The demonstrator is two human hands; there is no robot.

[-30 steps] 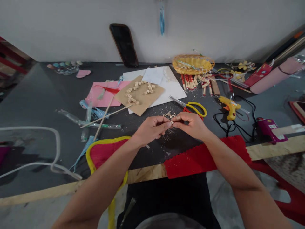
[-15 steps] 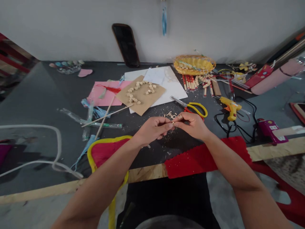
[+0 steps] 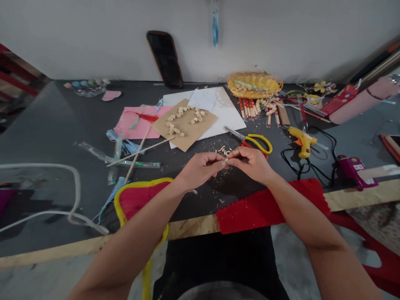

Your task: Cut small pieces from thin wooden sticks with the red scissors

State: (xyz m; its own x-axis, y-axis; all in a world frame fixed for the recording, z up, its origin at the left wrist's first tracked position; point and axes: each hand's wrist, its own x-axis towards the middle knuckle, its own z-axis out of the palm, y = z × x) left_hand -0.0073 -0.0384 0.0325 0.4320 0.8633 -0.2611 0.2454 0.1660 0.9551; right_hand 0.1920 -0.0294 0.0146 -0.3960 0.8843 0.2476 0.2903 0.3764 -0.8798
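scissors point(image 3: 251, 140) lie behind the hands, glue gun point(image 3: 300, 141) to their right, basket point(image 3: 254, 84) farther back.

this looks like a craft corner at a work table point(image 3: 56, 125). on the dark top lie yellow scissors point(image 3: 254, 141), a yellow glue gun point(image 3: 300, 139), pink paper point(image 3: 137, 121), a brown card point(image 3: 187, 123) with little wooden bits, thin sticks point(image 3: 140, 151) and a yellow basket point(image 3: 254, 84).
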